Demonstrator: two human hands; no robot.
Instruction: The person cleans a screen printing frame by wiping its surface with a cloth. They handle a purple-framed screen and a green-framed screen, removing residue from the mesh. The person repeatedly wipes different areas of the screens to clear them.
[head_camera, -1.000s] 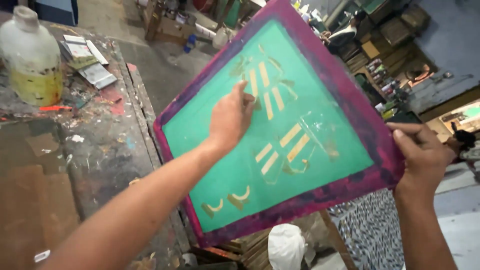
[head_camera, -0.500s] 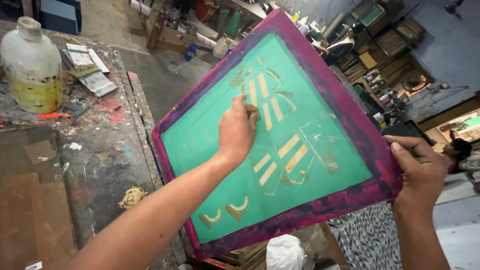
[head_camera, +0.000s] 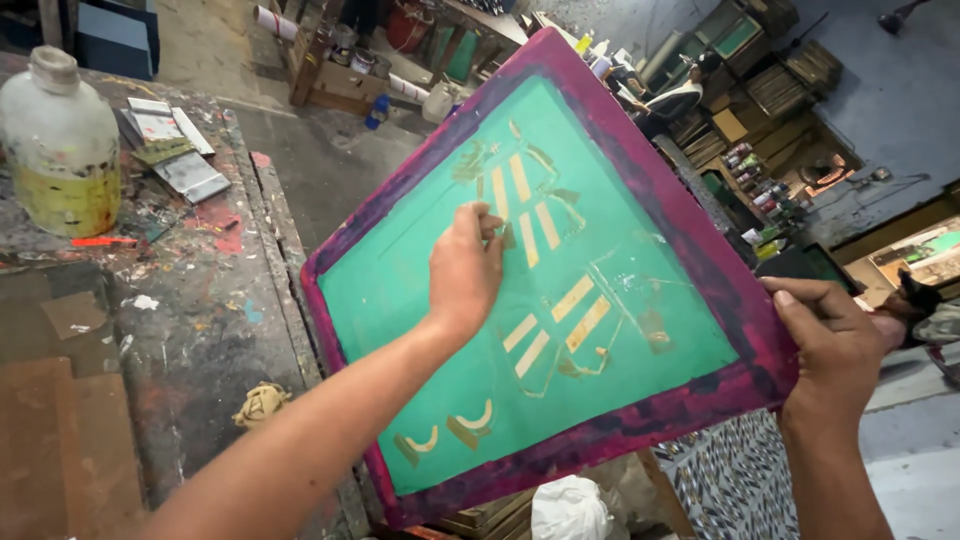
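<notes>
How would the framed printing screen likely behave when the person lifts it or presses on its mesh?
The printing screen probably handles stiff at the edges: its magenta frame keeps its shape, tilted, gripped at one corner by the right hand. That one-corner hold suggests it is light for its size. The green mesh likely gives slightly and could tear where the left hand presses it.

The left hand (head_camera: 462, 272) hides part of the screen frame (head_camera: 640, 200) stencil; both forearms leave view below
</notes>
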